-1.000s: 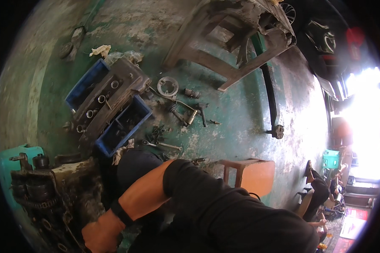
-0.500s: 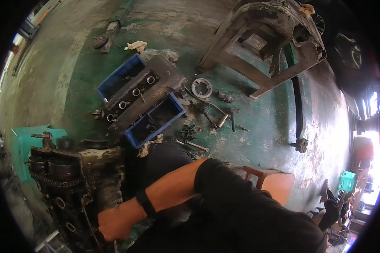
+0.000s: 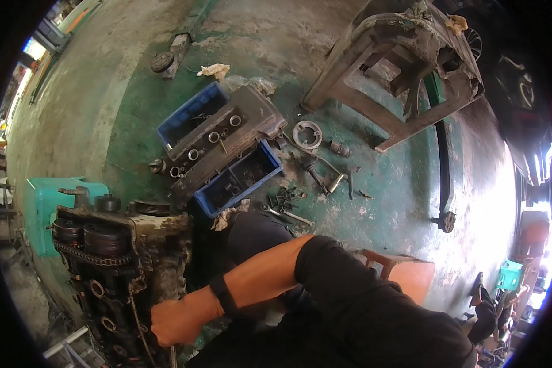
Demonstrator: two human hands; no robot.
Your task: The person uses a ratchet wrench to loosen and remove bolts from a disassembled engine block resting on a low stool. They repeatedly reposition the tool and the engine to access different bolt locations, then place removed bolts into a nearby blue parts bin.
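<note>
My right hand (image 3: 179, 321) is closed in a fist at the near side of a greasy engine block (image 3: 110, 276). A thin metal rod (image 3: 173, 356) sticks out below the fist; most of it is hidden, so its kind does not show. A black band circles the wrist. The block carries a timing chain (image 3: 98, 260) and dark round sprockets (image 3: 106, 240) at its far end, and several round openings run down its side. My left hand is outside the picture.
A grimy valve cover (image 3: 227, 132) lies across two blue bins (image 3: 239, 182). Beyond my knee are wrenches (image 3: 288, 213), bolts and a metal ring (image 3: 307, 134). A teal stool (image 3: 43, 214), an orange stool (image 3: 411, 279) and a worn grey stool (image 3: 349, 110) stand around.
The whole view has shifted, so the scene sits slightly farther right. My right fist stays closed at the same side of the engine block, the rod still below it.
</note>
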